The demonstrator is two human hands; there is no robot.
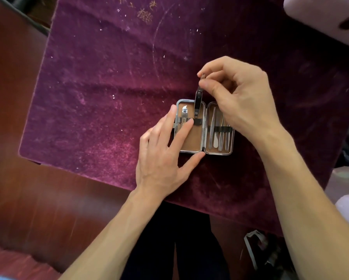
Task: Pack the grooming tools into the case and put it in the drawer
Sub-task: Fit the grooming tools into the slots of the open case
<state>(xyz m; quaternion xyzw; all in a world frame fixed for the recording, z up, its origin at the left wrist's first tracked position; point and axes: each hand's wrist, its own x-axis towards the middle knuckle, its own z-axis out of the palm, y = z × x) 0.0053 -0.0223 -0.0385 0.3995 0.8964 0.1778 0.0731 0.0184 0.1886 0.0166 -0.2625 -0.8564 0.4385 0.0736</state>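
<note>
A small metal-framed grooming case (193, 145) lies open on the purple velvet cloth, tan lining up. My right hand (240, 98) pinches the top of a dark nail clipper (198, 102), whose lower end sits at the black elastic band in the left half. My left hand (165, 152) rests on that left half, index finger on the band and thumb at the case's near edge. A silver clipper (184, 116) is tucked under the band beside my fingers. Several slim steel tools (220, 134) are strapped in the right half.
The velvet cloth (109, 87) covers a table with dark red wood around it on the left. A pale pink box (327, 19) stands at the far right corner. More pale pink items (347, 190) lie at the right edge. My dark trousers show below the table edge.
</note>
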